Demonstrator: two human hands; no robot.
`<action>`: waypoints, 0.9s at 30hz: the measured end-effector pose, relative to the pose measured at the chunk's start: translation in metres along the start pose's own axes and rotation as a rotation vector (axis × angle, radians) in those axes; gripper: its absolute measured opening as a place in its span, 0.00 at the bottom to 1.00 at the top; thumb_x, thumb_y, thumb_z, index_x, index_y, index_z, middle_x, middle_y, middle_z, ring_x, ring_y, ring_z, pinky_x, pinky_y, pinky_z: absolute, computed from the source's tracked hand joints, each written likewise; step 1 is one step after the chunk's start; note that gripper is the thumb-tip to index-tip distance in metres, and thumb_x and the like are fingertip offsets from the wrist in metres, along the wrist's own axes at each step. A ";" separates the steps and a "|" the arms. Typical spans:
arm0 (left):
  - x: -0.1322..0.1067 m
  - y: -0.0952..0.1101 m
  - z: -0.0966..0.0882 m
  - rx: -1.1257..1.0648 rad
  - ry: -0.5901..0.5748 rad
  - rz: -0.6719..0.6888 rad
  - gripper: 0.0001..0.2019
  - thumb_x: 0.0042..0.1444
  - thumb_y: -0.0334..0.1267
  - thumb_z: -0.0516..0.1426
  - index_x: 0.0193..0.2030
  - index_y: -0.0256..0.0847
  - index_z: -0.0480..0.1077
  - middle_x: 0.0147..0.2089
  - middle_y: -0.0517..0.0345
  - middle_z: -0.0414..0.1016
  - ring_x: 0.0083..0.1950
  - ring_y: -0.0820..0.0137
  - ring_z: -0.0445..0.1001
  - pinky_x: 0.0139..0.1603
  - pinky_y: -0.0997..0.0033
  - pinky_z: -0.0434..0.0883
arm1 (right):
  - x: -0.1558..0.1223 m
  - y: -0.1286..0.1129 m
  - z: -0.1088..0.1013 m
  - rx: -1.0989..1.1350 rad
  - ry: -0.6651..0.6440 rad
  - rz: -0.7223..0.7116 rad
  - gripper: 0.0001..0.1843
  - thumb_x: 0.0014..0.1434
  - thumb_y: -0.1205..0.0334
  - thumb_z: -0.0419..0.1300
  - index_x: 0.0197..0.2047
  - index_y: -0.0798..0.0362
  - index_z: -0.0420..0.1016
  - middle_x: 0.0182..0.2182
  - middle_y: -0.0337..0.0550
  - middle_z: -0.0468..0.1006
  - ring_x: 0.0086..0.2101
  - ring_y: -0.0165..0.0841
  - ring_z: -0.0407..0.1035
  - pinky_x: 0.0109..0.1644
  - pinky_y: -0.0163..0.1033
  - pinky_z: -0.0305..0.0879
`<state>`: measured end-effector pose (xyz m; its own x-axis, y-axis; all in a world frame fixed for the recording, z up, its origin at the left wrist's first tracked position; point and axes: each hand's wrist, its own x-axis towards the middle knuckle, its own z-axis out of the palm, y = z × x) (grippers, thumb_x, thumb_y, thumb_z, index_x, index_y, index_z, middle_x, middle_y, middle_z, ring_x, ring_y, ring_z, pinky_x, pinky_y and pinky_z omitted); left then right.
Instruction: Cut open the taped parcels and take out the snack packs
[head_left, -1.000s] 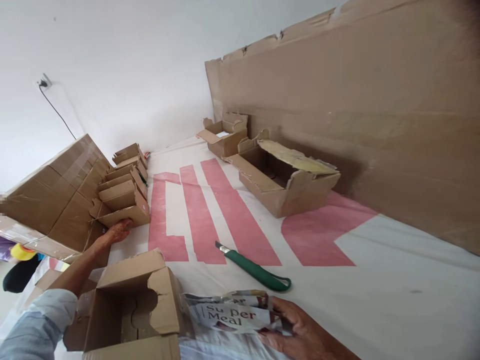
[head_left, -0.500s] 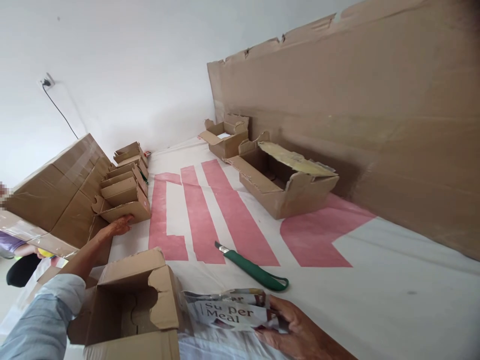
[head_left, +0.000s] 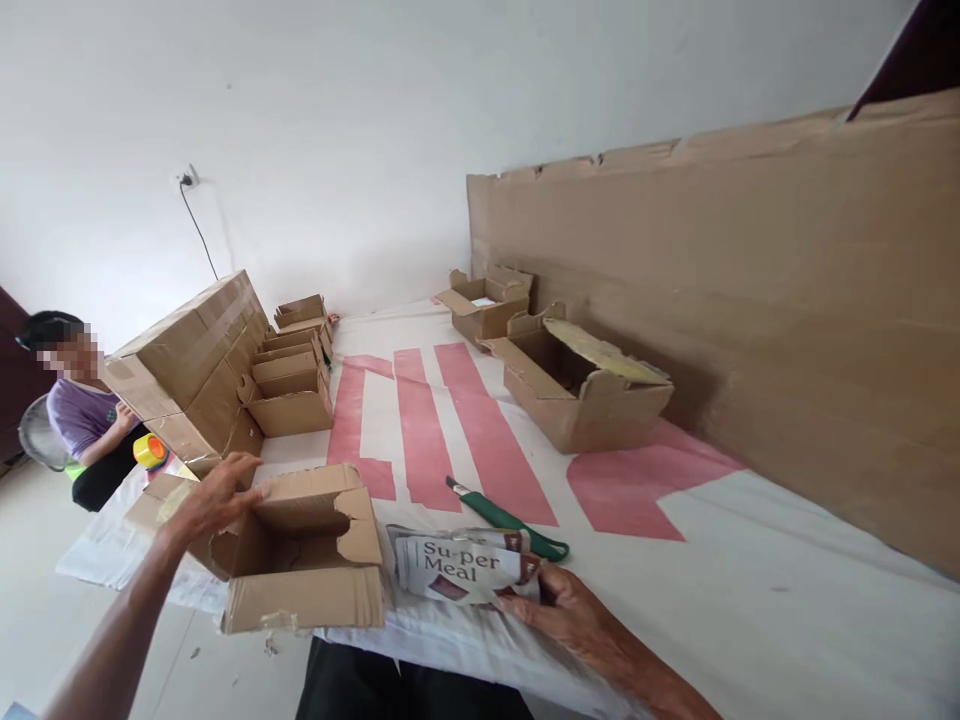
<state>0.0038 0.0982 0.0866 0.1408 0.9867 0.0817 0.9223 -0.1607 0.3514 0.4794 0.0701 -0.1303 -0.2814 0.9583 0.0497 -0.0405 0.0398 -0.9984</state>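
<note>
My right hand is closed on the end of a flat grey packet lettered "Su-per Meal", held just above the cloth. Left of the packet stands a cardboard box, its top flaps folded out and its inside visible. At the box's far left edge is my left hand, fingers stretched out over the left flap; whether it touches the cardboard I cannot tell. A green-handled utility knife lies behind the packet, partly hidden by it.
Two open cardboard boxes stand before a tall cardboard panel. Several small open boxes line up beside a stack of taped cartons at left. A person sits beyond them, near a yellow tape roll.
My left hand has come back from the row of small boxes to the near box's left edge. The right hand still holds the packet. The view has shifted, bringing the seated person into sight.
</note>
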 end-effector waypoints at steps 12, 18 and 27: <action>-0.049 0.010 0.062 -0.041 -0.125 -0.067 0.32 0.60 0.51 0.62 0.71 0.45 0.69 0.72 0.46 0.74 0.73 0.49 0.71 0.75 0.51 0.66 | 0.004 -0.008 -0.018 -0.125 0.369 -0.025 0.32 0.42 0.37 0.76 0.44 0.52 0.87 0.42 0.52 0.90 0.44 0.52 0.83 0.48 0.49 0.82; -0.045 0.029 0.092 -0.098 -0.047 -0.089 0.31 0.63 0.55 0.59 0.69 0.44 0.71 0.69 0.40 0.76 0.71 0.44 0.72 0.72 0.48 0.68 | 0.032 -0.047 -0.009 -0.005 0.492 -0.128 0.33 0.46 0.37 0.77 0.48 0.50 0.84 0.46 0.50 0.89 0.47 0.50 0.82 0.53 0.51 0.80; -0.022 0.038 0.079 -0.121 0.179 0.021 0.30 0.60 0.59 0.64 0.65 0.48 0.74 0.67 0.43 0.74 0.69 0.45 0.72 0.71 0.48 0.69 | 0.094 -0.095 0.060 0.035 0.194 -0.242 0.32 0.49 0.36 0.75 0.48 0.51 0.82 0.47 0.51 0.88 0.48 0.49 0.79 0.57 0.53 0.75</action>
<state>0.0641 0.0723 0.0250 0.0838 0.9644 0.2508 0.8685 -0.1941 0.4562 0.3988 0.1396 -0.0290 -0.0716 0.9585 0.2759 -0.1181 0.2665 -0.9566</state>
